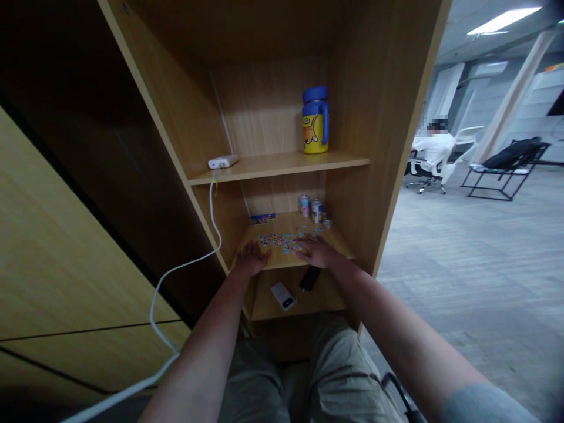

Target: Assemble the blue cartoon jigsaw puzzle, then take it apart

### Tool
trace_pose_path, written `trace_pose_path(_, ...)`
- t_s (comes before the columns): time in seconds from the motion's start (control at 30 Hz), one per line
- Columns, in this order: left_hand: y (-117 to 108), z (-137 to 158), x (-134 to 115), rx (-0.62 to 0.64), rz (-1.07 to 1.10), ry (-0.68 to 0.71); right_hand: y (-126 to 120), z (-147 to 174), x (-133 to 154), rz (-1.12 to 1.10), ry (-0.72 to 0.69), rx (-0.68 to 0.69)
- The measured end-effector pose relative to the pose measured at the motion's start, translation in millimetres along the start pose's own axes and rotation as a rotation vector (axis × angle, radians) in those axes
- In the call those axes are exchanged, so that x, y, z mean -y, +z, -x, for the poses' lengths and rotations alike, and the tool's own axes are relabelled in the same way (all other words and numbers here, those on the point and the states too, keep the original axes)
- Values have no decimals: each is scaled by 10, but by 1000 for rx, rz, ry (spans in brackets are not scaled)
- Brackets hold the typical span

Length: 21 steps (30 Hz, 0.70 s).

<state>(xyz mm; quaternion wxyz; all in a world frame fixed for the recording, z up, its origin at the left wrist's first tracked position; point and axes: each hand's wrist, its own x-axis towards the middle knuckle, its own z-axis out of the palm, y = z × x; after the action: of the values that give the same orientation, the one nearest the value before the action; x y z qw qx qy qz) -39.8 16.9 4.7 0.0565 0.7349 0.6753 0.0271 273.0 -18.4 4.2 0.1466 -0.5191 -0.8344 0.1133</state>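
Note:
Many small colourful pieces [277,239] lie scattered across the middle shelf [282,258] of a wooden cabinet; their exact kind is too small to make out. My left hand [251,257] rests flat near the shelf's front left, fingers spread, just beside the pieces. On the right, my right hand [315,249] is stretched out palm down, its fingertips at the right part of the scatter and hiding some pieces. Behind them stand two small cans [305,205], with little clear items [326,221] next to them. A flat, colourful printed card [263,219] lies at the back left.
The shelf above holds a blue and yellow mug-like bottle [315,120] and a white device [222,161] with a white cable [185,265] hanging leftward. Below are a white power bank [282,296] and a black phone [309,278]. A person [434,150] sits far right.

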Motion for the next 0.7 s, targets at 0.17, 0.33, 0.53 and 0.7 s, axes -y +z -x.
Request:
trace_pose_path(0.17, -13, -96, -1, -3, -1, -10, 12, -8, -59, 17, -23, -48)
trace_pose_path(0.33, -25, -153, -6, 7, -6, 4, 98, -137, -178, 56, 155, -70)
trace_pose_path(0.53, -18, -230, 12, -14, 17, 13, 123, -341, -280, 107, 180, -277)
trace_pose_path(0.7, 30, -371, 66, -49, 29, 9, 130, -543, -395, 81, 75, -318)
